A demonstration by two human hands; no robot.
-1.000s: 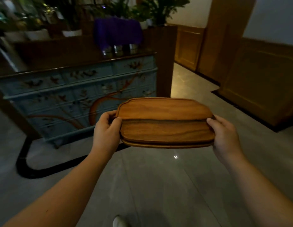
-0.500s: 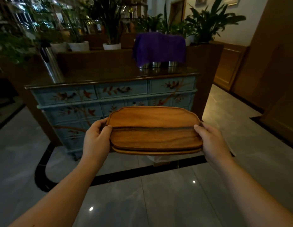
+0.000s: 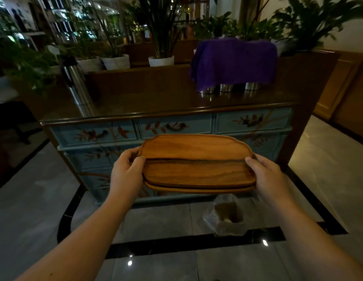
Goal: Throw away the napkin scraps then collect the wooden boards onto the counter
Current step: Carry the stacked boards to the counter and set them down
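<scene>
One painted blue sideboard with a dark glossy counter fills the middle of the view, carrying a purple cloth draped over steel canisters at its 2 o'clock corner and a steel thermos jug at 10 o'clock. Stacked wooden boards are held level in front of the drawers, below the counter edge, the left hand clasping the 9 o'clock end and the right hand the 3 o'clock end. A small lined waste bin stands on the tiled floor at 5 o'clock of the boards.
</scene>
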